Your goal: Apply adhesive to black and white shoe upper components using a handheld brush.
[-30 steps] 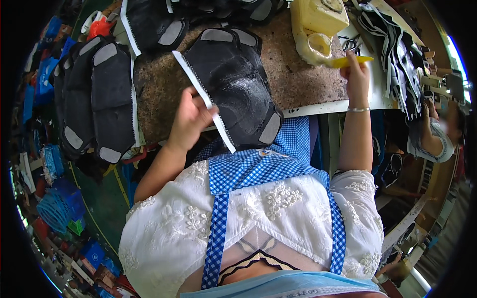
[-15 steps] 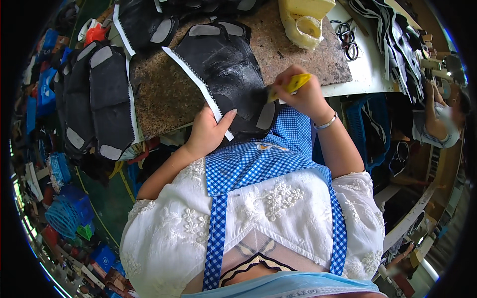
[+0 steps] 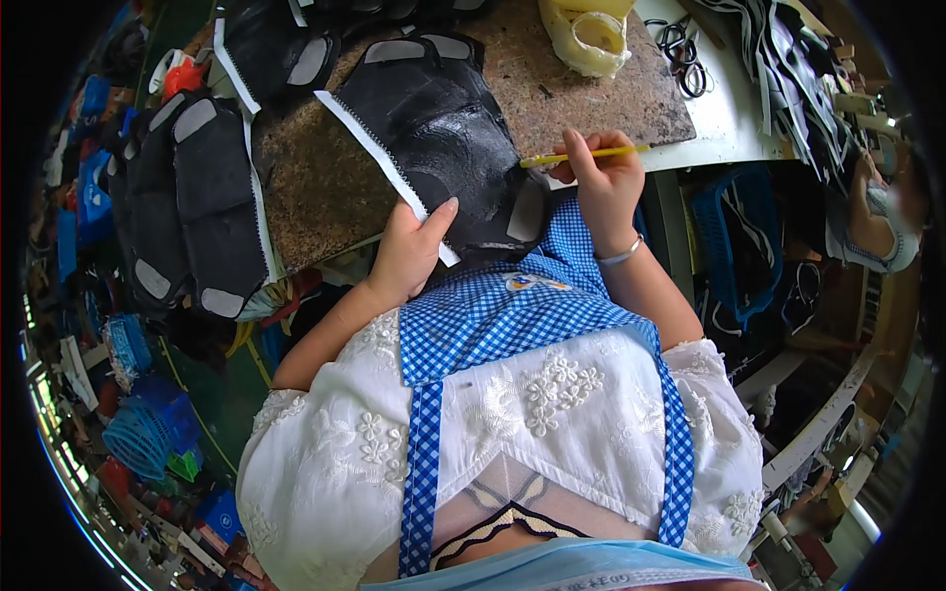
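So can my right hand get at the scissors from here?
Probably yes: the scissors lie ahead and to the right, with the container left of the way, though your right hand holds a brush it may need to put down.

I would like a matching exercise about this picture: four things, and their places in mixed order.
Things:
1. yellow tool
2. black-handled scissors
3. black panel
4. pale yellow container

Places:
A. on the white tabletop
B. held by the left hand at its white strip
C. far side of the brown board
D. in the right hand

Pairs: 1-D, 2-A, 3-B, 4-C
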Demonstrator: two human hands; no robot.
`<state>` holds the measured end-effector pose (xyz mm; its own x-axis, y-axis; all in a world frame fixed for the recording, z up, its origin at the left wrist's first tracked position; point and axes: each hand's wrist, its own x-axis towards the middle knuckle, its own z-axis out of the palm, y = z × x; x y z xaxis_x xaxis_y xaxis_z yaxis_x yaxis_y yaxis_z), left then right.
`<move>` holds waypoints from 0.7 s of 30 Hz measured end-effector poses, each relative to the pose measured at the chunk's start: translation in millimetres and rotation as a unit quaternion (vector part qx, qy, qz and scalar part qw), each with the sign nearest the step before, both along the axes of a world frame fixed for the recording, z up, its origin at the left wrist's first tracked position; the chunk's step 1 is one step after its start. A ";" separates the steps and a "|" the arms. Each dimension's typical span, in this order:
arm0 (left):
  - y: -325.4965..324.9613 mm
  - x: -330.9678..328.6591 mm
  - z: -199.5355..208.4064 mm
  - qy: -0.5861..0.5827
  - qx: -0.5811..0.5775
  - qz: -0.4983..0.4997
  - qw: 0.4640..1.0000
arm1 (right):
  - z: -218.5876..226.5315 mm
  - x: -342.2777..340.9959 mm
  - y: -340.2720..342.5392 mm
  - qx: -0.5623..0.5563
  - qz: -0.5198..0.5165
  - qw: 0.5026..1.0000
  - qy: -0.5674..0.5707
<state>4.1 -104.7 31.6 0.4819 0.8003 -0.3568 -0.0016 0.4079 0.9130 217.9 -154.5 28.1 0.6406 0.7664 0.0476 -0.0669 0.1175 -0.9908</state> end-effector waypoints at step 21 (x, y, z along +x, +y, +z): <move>132.4 -101.8 111.4 -0.237 0.173 0.157 0.943 | 58.0 38.6 59.1 -0.014 0.267 0.810 -0.521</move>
<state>-97.7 27.7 143.0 0.2416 0.9591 0.1478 -0.5141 -0.0027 0.8577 256.5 -95.4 86.1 -0.1609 0.9311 0.3272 0.7744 0.3247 -0.5431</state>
